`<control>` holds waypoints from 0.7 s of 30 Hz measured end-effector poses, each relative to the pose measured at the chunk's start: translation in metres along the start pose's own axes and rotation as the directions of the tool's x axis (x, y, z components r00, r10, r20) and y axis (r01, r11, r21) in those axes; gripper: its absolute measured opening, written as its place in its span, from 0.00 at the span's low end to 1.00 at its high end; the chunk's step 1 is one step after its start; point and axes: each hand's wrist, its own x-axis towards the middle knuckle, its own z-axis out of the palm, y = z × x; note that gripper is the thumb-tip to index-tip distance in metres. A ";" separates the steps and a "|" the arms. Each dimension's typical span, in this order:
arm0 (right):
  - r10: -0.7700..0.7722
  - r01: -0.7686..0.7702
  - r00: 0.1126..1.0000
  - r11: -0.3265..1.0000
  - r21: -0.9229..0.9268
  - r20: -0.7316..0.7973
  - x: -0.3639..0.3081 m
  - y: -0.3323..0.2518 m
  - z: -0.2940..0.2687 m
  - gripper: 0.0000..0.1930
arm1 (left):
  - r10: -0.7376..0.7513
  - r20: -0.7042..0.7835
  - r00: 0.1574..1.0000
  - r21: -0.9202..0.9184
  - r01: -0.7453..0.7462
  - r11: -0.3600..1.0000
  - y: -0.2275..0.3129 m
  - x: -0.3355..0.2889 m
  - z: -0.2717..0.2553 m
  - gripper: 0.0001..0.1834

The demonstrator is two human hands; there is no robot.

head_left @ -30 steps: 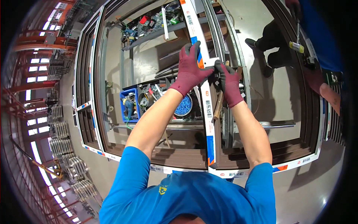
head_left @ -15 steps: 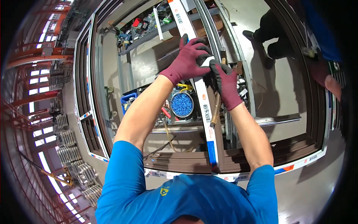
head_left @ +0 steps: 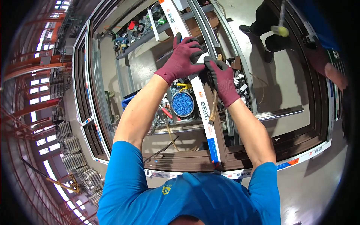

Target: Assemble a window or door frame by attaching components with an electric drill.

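A brown frame bar (head_left: 201,98) with white printed protective film runs from the far edge down to the near rail of a large window frame. My left hand (head_left: 183,59), in a maroon glove with dark fingertips, lies across the bar with its fingers curled over it. Close beside it, my right hand (head_left: 222,77), gloved alike, has its fingers bent in at the bar's right side. What those fingertips pinch is hidden. A brownish rod (head_left: 213,107) sticks out below the right hand, next to the bar; I cannot tell whether the hand holds it.
Under the frame, a round tub of blue screws or plugs (head_left: 182,104) sits beside yellow- and red-handled tools. Mixed small parts (head_left: 144,26) fill a tray farther off. At right, a co-worker's gloved hand (head_left: 317,58) is near the frame; a yellow-headed mallet (head_left: 280,30) hangs nearby.
Both my hands and the bar appear shifted slightly left, with the grip much the same. At the right, the co-worker's mallet has swung up into clearer view.
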 end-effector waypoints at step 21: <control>0.025 -0.014 0.999 0.930 -0.368 0.025 -0.095 -0.039 -0.076 0.20 | 0.016 0.002 1.000 -0.008 -0.016 1.000 0.011 -0.006 -0.004 0.24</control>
